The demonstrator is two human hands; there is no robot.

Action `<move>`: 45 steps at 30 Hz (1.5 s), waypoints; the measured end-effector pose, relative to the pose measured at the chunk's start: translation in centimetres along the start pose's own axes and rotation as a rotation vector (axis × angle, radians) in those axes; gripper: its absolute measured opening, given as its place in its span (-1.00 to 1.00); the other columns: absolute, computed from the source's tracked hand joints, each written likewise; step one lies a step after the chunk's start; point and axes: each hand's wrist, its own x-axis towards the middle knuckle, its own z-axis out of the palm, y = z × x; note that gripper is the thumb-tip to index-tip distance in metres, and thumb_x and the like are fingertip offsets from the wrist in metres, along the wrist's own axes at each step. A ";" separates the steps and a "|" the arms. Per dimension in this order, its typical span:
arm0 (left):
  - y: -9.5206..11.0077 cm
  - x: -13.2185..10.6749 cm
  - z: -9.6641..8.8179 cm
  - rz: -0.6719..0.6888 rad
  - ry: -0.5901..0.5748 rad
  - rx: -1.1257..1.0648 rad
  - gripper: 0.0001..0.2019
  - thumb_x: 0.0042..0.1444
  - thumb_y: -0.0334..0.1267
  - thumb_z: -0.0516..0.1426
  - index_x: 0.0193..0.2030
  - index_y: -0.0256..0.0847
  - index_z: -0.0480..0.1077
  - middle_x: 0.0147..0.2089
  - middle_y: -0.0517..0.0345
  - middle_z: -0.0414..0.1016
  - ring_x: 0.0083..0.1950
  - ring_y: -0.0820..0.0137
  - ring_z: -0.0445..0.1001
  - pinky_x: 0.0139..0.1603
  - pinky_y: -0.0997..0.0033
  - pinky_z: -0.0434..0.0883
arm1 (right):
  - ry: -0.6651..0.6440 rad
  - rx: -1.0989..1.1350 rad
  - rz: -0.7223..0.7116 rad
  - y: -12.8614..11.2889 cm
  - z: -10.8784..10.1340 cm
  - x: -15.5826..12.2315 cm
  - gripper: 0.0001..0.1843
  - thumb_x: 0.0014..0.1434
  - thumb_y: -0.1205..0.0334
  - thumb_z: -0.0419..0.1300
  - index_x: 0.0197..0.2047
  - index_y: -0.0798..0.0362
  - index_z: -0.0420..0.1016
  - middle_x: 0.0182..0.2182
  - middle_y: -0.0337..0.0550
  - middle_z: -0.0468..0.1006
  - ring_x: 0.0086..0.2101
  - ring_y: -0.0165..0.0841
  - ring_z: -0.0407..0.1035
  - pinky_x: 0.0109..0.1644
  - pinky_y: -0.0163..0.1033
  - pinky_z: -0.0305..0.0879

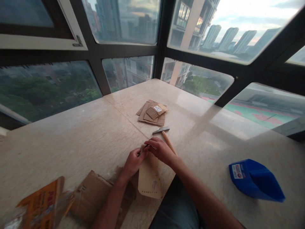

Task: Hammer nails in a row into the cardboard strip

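Observation:
Both hands meet at the upper end of a long tan paper piece [149, 176] that hangs toward my lap. Dark printed marks show near its lower edge; its exact kind I cannot tell. My left hand [133, 161] is closed, pinching the paper's upper left edge. My right hand [157, 149] is also closed, its fingers bent over the top end, where a small dark bit shows between the fingers. Just beyond the right hand lies a hammer [167, 142] with a grey metal head and wooden handle, partly hidden by my wrist.
Flat cardboard pieces [141, 115] lie stacked farther back, a labelled packet [159, 109] on top. A blue plastic scoop [252, 181] stands at the right. Torn cardboard [91, 194] and orange packaging [43, 203] lie at lower left. Windows border the stone surface [107, 127].

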 end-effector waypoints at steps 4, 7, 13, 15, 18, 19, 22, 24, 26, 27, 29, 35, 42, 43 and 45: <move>0.1 0.2 0.0 -0.048 0.033 0.019 -0.67 -0.14 -0.05 0.22 -0.36 -0.33 0.44 -0.51 0.17 0.43 -0.48 0.39 0.37 -0.50 0.48 0.23 | 0.012 0.058 -0.053 0.8 0.7 0.6 -0.80 0.21 0.45 0.16 -0.24 0.06 0.60 -0.35 -0.07 0.57 -0.31 -0.32 0.44 -0.23 -0.26 0.37; 0.1 0.2 -0.1 -0.082 0.047 0.009 -0.70 -0.15 -0.10 0.20 -0.38 -0.33 0.44 -0.53 0.17 0.44 -0.52 0.42 0.35 -0.52 0.48 0.22 | 0.009 0.129 -0.088 1.1 0.7 0.9 -0.76 0.19 0.49 0.15 -0.28 0.04 0.62 -0.32 -0.10 0.61 -0.29 -0.34 0.48 -0.20 -0.28 0.39; 0.2 0.3 -0.1 -0.098 0.074 -0.033 -0.70 -0.18 -0.11 0.20 -0.38 -0.34 0.46 -0.51 0.16 0.46 -0.53 0.44 0.34 -0.53 0.49 0.23 | 0.114 0.176 0.013 2.0 0.0 2.0 -0.78 0.19 0.42 0.15 -0.30 0.03 0.63 -0.27 -0.11 0.64 -0.26 -0.34 0.52 -0.15 -0.27 0.41; 0.1 0.3 -0.1 -0.119 0.077 -0.030 -0.70 -0.17 -0.10 0.19 -0.39 -0.33 0.45 -0.53 0.16 0.45 -0.56 0.44 0.33 -0.55 0.49 0.23 | 0.166 0.150 0.096 2.8 -0.1 2.2 -0.78 0.19 0.41 0.14 -0.28 0.05 0.63 -0.30 -0.10 0.65 -0.30 -0.33 0.52 -0.18 -0.25 0.42; 0.0 0.3 -0.1 -0.120 0.071 -0.047 -0.72 -0.17 -0.10 0.19 -0.41 -0.31 0.42 -0.56 0.17 0.43 -0.57 0.42 0.35 -0.57 0.49 0.22 | 0.157 0.104 0.180 4.0 -0.1 2.1 -0.79 0.15 0.42 0.16 -0.29 0.06 0.64 -0.40 -0.14 0.65 -0.39 -0.33 0.52 -0.25 -0.25 0.41; 0.0 0.3 -0.1 -0.116 0.070 -0.062 -0.73 -0.18 -0.11 0.19 -0.42 -0.30 0.42 -0.57 0.18 0.43 -0.57 0.41 0.36 -0.57 0.49 0.22 | 0.132 0.092 0.190 4.3 0.0 2.0 -0.80 0.12 0.44 0.19 -0.31 0.05 0.64 -0.43 -0.16 0.64 -0.40 -0.34 0.51 -0.26 -0.26 0.40; 0.0 0.1 -0.3 -0.111 0.066 -0.127 -0.75 -0.17 -0.15 0.20 -0.39 -0.28 0.40 -0.56 0.19 0.43 -0.57 0.42 0.37 -0.57 0.50 0.24 | 0.055 0.068 0.191 4.6 0.2 1.6 -0.80 0.06 0.49 0.23 -0.34 0.04 0.65 -0.44 -0.19 0.64 -0.40 -0.35 0.50 -0.26 -0.29 0.38; 0.1 -0.1 -0.5 -0.118 0.064 -0.159 -0.76 -0.16 -0.16 0.19 -0.36 -0.28 0.40 -0.55 0.19 0.45 -0.58 0.44 0.36 -0.56 0.50 0.25 | 0.030 0.059 0.190 4.4 0.3 1.5 -0.78 0.08 0.50 0.22 -0.32 0.05 0.65 -0.42 -0.17 0.64 -0.38 -0.34 0.51 -0.26 -0.29 0.37; 0.0 -0.1 -0.6 -0.121 0.065 -0.171 -0.75 -0.15 -0.16 0.18 -0.34 -0.29 0.40 -0.54 0.19 0.45 -0.59 0.44 0.35 -0.56 0.50 0.25 | 0.015 0.055 0.184 4.1 0.2 1.6 -0.77 0.10 0.50 0.20 -0.29 0.05 0.65 -0.39 -0.15 0.65 -0.35 -0.33 0.51 -0.23 -0.28 0.37; 0.0 -0.1 -0.7 -0.120 0.064 -0.170 -0.74 -0.14 -0.16 0.18 -0.33 -0.29 0.41 -0.54 0.18 0.45 -0.59 0.44 0.36 -0.56 0.50 0.26 | 0.006 0.056 0.178 3.9 0.1 1.6 -0.76 0.11 0.50 0.20 -0.27 0.05 0.65 -0.37 -0.15 0.66 -0.34 -0.33 0.52 -0.22 -0.28 0.37; -0.1 0.0 -0.7 -0.108 0.061 -0.161 -0.72 -0.14 -0.15 0.19 -0.31 -0.30 0.41 -0.52 0.17 0.47 -0.57 0.42 0.38 -0.55 0.49 0.27 | -0.005 0.061 0.169 3.4 -0.2 1.5 -0.75 0.14 0.49 0.18 -0.23 0.03 0.64 -0.34 -0.15 0.66 -0.32 -0.33 0.52 -0.20 -0.28 0.37; 0.1 -0.1 -0.5 -0.077 0.038 -0.172 -0.64 -0.12 -0.10 0.22 -0.21 -0.31 0.44 -0.47 0.15 0.50 -0.51 0.37 0.43 -0.51 0.46 0.31 | 0.024 0.058 0.166 1.3 -1.0 0.7 -0.77 0.30 0.24 0.11 -0.08 0.07 0.56 -0.26 -0.09 0.62 -0.30 -0.33 0.48 -0.23 -0.27 0.36; 0.3 -0.1 -0.5 -0.080 0.022 -0.180 -0.66 -0.16 -0.10 0.24 -0.27 -0.30 0.46 -0.48 0.16 0.49 -0.52 0.40 0.40 -0.50 0.48 0.30 | 0.019 -0.036 0.017 0.5 -0.2 0.3 -0.83 0.26 0.25 0.19 -0.29 0.07 0.61 -0.39 -0.07 0.52 -0.35 -0.31 0.39 -0.27 -0.25 0.29; 0.3 -0.1 -0.5 -0.090 0.029 -0.175 -0.66 -0.17 -0.11 0.23 -0.28 -0.30 0.45 -0.50 0.17 0.48 -0.53 0.41 0.39 -0.51 0.48 0.29 | 0.024 -0.028 0.009 0.7 0.0 0.2 -0.82 0.26 0.28 0.18 -0.29 0.08 0.62 -0.40 -0.06 0.52 -0.36 -0.31 0.39 -0.28 -0.25 0.29; 0.3 -0.1 -0.5 -0.109 0.047 -0.172 -0.69 -0.16 -0.12 0.22 -0.30 -0.30 0.44 -0.53 0.18 0.46 -0.56 0.41 0.37 -0.54 0.48 0.27 | 0.015 -0.006 -0.018 1.1 0.2 0.2 -0.82 0.26 0.35 0.16 -0.27 0.08 0.62 -0.40 -0.07 0.53 -0.36 -0.32 0.40 -0.29 -0.27 0.30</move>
